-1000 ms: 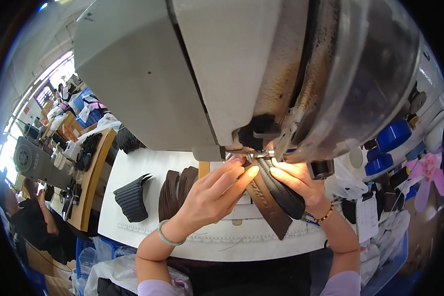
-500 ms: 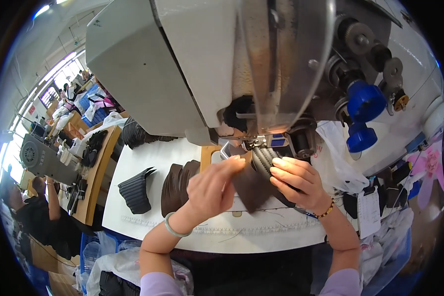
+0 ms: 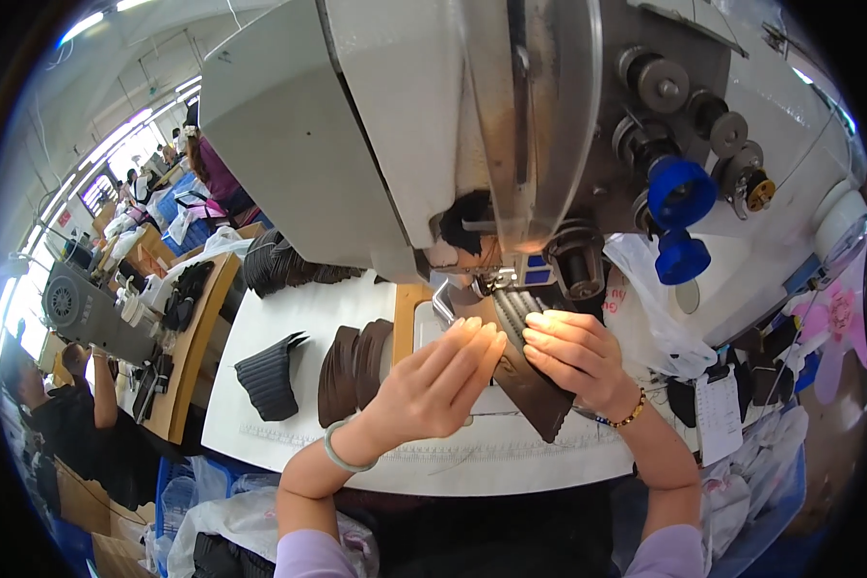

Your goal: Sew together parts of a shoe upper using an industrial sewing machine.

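A brown leather-like piece (image 3: pixel 533 397) lies slantwise under the sewing machine (image 3: pixel 395 125), its lower corner hanging toward me. A ribbed dark strip (image 3: pixel 516 310) runs along its upper part, close to the presser foot (image 3: pixel 496 281). My left hand (image 3: pixel 443 380), fingers drawn together, pinches the brown piece's left edge. Over the right edge, my right hand (image 3: pixel 580 361) has its fingers closed on the same piece; its thumb is hidden. A bent metal guide (image 3: pixel 441 302) stands just beyond my left fingertips.
Left on the white table (image 3: pixel 308 301) are a ribbed black piece (image 3: pixel 270 378), stacked brown pieces (image 3: pixel 354 366) and a dark pile (image 3: pixel 284 265). Blue tension knobs (image 3: pixel 682 193) jut out at right, above a clear plastic bag (image 3: pixel 660 318). A person (image 3: pixel 87 424) works at another machine.
My left hand has moved slightly right and down onto the brown piece, which now lies flatter and further right. The right hand stays near its place. The view has shifted slightly.
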### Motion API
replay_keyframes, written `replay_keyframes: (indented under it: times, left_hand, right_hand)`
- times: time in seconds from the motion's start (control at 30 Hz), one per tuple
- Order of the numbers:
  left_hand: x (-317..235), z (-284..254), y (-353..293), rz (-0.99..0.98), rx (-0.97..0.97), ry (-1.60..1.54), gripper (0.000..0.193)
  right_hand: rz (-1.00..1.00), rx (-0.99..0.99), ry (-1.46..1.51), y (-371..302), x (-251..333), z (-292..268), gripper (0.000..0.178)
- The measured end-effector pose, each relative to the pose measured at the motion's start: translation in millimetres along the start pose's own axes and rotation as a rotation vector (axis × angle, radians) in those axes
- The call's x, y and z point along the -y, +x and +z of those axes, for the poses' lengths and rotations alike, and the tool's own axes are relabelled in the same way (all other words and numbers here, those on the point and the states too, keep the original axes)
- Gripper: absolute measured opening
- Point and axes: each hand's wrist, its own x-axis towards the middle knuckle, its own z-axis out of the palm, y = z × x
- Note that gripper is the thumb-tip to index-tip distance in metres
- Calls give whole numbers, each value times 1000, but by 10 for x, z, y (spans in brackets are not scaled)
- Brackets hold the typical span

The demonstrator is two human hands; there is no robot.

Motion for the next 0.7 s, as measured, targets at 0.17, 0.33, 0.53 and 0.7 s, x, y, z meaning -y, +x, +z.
replay_keyframes:
  times: [0.17, 0.33, 0.53, 0.7]
  left_hand:
    - [44, 14, -15, 60, -37, 2, 37]
    - [103, 15, -22, 65, -39, -36, 35]
    - [258, 123, -58, 15, -54, -98, 36]
    - [172, 44, -16, -8, -91, -87, 37]
  right_hand:
    - [1, 23, -6, 56, 46, -14, 19]
    - [14, 5, -27, 68, 56, 19, 20]
    - [103, -6, -93, 98, 104, 103, 22]
    - [108, -45, -73, 77, 127, 167, 23]
